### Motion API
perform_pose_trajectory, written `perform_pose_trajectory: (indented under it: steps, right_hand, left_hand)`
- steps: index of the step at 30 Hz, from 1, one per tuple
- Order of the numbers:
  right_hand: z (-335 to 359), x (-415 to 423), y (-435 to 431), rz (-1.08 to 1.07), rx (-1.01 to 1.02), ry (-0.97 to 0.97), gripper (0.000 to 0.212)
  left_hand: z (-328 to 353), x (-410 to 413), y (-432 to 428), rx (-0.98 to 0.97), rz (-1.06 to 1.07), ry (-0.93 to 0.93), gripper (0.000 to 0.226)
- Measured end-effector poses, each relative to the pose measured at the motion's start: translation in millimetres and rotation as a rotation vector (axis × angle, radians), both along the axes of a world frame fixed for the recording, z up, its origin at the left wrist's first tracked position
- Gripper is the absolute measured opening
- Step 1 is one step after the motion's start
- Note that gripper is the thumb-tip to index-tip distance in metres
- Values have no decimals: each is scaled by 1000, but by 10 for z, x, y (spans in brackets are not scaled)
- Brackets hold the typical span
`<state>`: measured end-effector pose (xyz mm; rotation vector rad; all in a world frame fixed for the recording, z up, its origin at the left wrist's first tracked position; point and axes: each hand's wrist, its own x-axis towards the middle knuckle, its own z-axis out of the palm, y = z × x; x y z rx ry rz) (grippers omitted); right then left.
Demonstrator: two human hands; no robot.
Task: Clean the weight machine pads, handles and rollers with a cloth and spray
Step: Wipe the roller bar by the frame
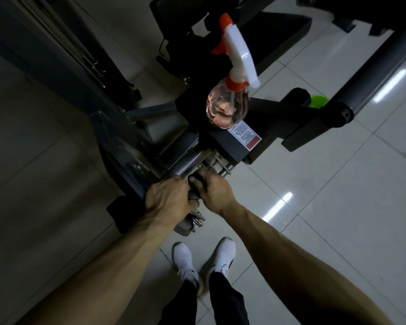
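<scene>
Fingers of the left grip [167, 200] and the right grip [212, 191] are curling, side by side and touching, round a dark grey lump [193, 197] at the low steel bar [188, 165] of the weight machine [117, 137]; whether the lump is cloth or handle padding is not showing clearly. Beyond both grips, a spray bottle [227, 106] of pink liquid is standing upright on the machine's black block [190, 109], just beside a warning label [245, 137]. Nearer than the grips, white shoes [185, 261] are standing on the tiled floor [338, 207].

Spray bottle [227, 109] stands on black machine block [223, 146].
</scene>
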<state>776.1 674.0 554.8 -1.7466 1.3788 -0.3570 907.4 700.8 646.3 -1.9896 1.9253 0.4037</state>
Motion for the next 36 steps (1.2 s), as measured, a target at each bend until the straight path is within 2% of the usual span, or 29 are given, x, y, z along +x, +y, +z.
perform_pose_trajectory:
  steps: [1,3,4,6,10,14,19,21,24,30,36]
  right_hand:
    - [41,-3,-69,-91,165,-118,32]
    - [63,-47,-95,-410,593,-413,30]
    - [67,-112,-57,-542,732,-513,31]
    - [17,-293,124,-675,774,-562,32]
    - [105,-529,403,-894,606,-686,18]
    - [240,-216,360,-699,469,-725,15]
    - [297,-282,130,-582,623,-547,24]
    - [343,-349,126,-528,609,-481,23]
    - [409,-330,150,-514,536,-465,22]
    - [359,-271,43,-480,555,-364,22]
    - [356,-279,18,-479,524,-401,20]
  left_hand:
    - [4,-9,-7,-3,10,-1,37]
    - [11,-18,-7,4,22,3,38]
    - [7,-10,-7,6,22,11,39]
    - [1,9,1,10,9,25,41]
    - [-45,16,19,5,-22,4,43]
    - [-58,3,37,-16,-39,-17,42]
    - [-64,2,45,-21,-46,-25,41]
    - [-60,9,41,-27,-45,-24,41]
    - [-73,8,50,-35,-60,-27,40]
    - [-86,20,37,-41,-49,-5,39]
    - [-135,25,29,-49,-35,-3,42]
